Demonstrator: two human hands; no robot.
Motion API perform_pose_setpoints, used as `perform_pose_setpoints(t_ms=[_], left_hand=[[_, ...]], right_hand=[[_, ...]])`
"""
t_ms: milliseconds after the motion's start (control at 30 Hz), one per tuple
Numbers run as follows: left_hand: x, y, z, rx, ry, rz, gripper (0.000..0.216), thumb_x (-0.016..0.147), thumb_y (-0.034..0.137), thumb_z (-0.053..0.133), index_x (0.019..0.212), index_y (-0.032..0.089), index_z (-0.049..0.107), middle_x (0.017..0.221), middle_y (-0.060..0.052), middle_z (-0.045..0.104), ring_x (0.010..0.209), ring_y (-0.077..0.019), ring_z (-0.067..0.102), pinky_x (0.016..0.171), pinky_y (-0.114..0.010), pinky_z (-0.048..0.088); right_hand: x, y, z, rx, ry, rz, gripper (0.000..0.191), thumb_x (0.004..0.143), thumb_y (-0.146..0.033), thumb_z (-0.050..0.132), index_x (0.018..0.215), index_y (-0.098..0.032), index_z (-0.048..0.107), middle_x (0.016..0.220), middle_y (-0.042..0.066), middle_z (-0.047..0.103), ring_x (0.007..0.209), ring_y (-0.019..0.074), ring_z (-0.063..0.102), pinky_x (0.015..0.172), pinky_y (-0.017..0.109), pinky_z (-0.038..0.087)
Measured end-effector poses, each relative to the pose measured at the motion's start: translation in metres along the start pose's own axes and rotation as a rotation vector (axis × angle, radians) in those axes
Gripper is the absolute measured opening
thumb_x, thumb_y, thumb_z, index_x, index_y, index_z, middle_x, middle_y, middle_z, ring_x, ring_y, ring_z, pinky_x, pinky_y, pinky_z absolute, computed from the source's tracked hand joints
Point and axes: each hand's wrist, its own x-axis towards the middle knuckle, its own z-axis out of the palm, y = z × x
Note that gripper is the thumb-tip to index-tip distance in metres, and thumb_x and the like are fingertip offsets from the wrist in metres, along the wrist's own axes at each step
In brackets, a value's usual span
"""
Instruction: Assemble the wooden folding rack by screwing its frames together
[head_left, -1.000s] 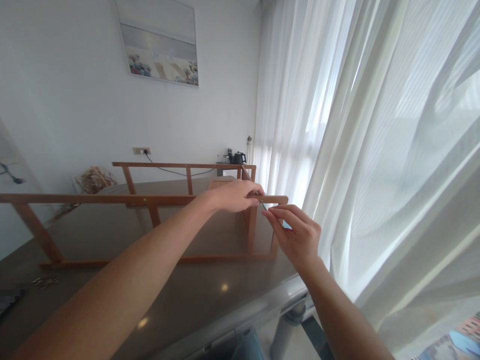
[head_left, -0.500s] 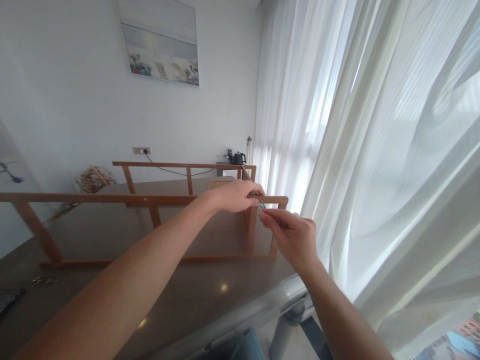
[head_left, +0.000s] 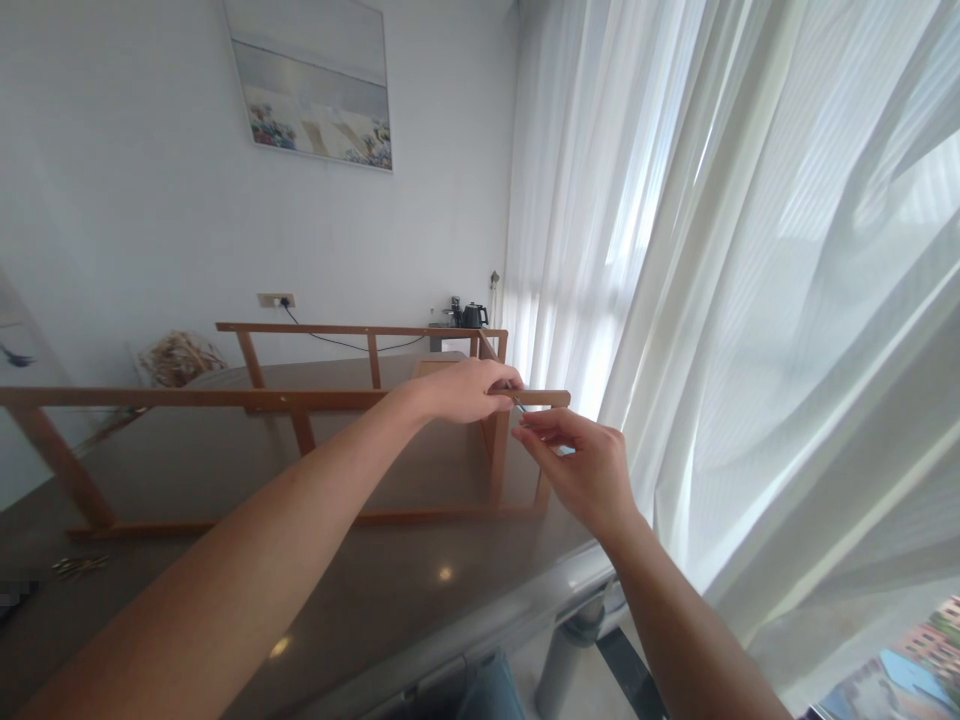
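Note:
A wooden frame [head_left: 225, 398] of thin rails and posts stands on a dark glossy table [head_left: 405, 590]. My left hand [head_left: 465, 388] is closed over the near top rail close to its right end. My right hand [head_left: 581, 468] pinches a thin metal tool [head_left: 519, 405], and the tool's tip meets the rail just beside my left fingers. What the tip touches is too small to make out.
White sheer curtains [head_left: 750, 300] hang close on the right, past the table's edge. Some small metal parts [head_left: 79, 566] lie at the table's left. A kettle [head_left: 474, 315] stands on a far side table and a basket [head_left: 176, 358] sits by the wall.
My right hand turned at the wrist around the tool and shifted slightly left. My left hand kept its grip on the rail. The view drifted a little.

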Motion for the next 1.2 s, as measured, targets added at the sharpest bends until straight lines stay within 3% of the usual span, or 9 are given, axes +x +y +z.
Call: perform_pose_setpoints(t_ms=[100,200,400,500,700,833,1033,1200], left_hand=[[-0.001,0.001,0.0,0.003,0.004,-0.005,0.027,0.092,0.033,0.058,0.114,0.023,0.07,0.098,-0.004,0.075,0.086,-0.0213,0.068,0.07,-0.029,0.045],[-0.002,0.003,-0.001,0.012,0.015,-0.011,0.028,0.091,0.032,0.059,0.115,0.023,0.07,0.102,-0.004,0.075,0.091,-0.0223,0.068,0.074,-0.03,0.045],[-0.003,0.008,-0.003,0.024,0.004,-0.028,0.025,0.092,0.032,0.058,0.112,0.023,0.071,0.093,-0.003,0.073,0.084,-0.0211,0.066,0.069,-0.029,0.043],[-0.004,0.009,-0.003,0.026,0.004,-0.028,0.025,0.093,0.032,0.058,0.112,0.023,0.07,0.094,-0.003,0.073,0.085,-0.0213,0.066,0.071,-0.03,0.043],[-0.003,0.006,-0.002,0.01,0.004,-0.017,0.027,0.093,0.033,0.058,0.114,0.023,0.07,0.099,-0.004,0.074,0.09,-0.0221,0.068,0.073,-0.03,0.045],[-0.002,0.004,-0.001,0.002,0.005,-0.012,0.027,0.092,0.033,0.057,0.114,0.023,0.069,0.097,-0.004,0.075,0.086,-0.0215,0.068,0.072,-0.03,0.045],[-0.001,0.0,0.002,0.009,0.001,-0.004,0.026,0.094,0.035,0.055,0.114,0.025,0.069,0.101,-0.003,0.076,0.088,-0.0215,0.07,0.074,-0.03,0.046],[0.0,0.002,0.005,0.083,0.042,-0.015,0.032,0.09,0.039,0.063,0.119,0.027,0.066,0.116,-0.005,0.075,0.101,-0.0268,0.07,0.082,-0.034,0.049]], right_hand=[[0.003,-0.004,0.002,-0.026,0.042,-0.018,0.007,0.09,-0.031,0.077,0.088,-0.024,0.077,0.079,-0.001,0.077,0.066,0.0143,0.074,0.06,0.023,0.061],[0.006,-0.003,0.005,0.04,0.044,0.056,0.012,0.091,-0.034,0.075,0.085,-0.023,0.077,0.077,0.0,0.076,0.065,0.0143,0.074,0.06,0.023,0.061],[0.005,0.005,0.011,0.294,0.014,0.175,0.02,0.097,-0.038,0.069,0.108,-0.022,0.074,0.079,0.001,0.078,0.068,0.0175,0.077,0.064,0.028,0.065],[0.0,0.007,0.012,0.179,0.066,0.09,0.015,0.098,-0.036,0.069,0.105,-0.024,0.075,0.081,0.001,0.079,0.072,0.0174,0.078,0.067,0.027,0.065],[-0.002,0.012,0.006,-0.208,0.176,-0.273,0.01,0.101,-0.027,0.068,0.106,-0.025,0.075,0.082,0.0,0.078,0.067,0.0135,0.074,0.06,0.024,0.057],[0.001,0.018,0.002,-0.326,0.207,-0.427,0.012,0.099,-0.028,0.072,0.11,-0.025,0.074,0.088,0.001,0.079,0.07,0.0133,0.074,0.061,0.024,0.058],[0.001,0.022,-0.003,-0.386,0.145,-0.523,0.025,0.099,-0.02,0.07,0.123,-0.025,0.068,0.095,0.002,0.079,0.081,0.0139,0.076,0.072,0.025,0.061],[0.005,0.021,-0.004,-0.425,0.124,-0.513,0.007,0.1,-0.022,0.068,0.107,-0.024,0.069,0.087,0.0,0.077,0.075,0.0127,0.072,0.065,0.025,0.056]])
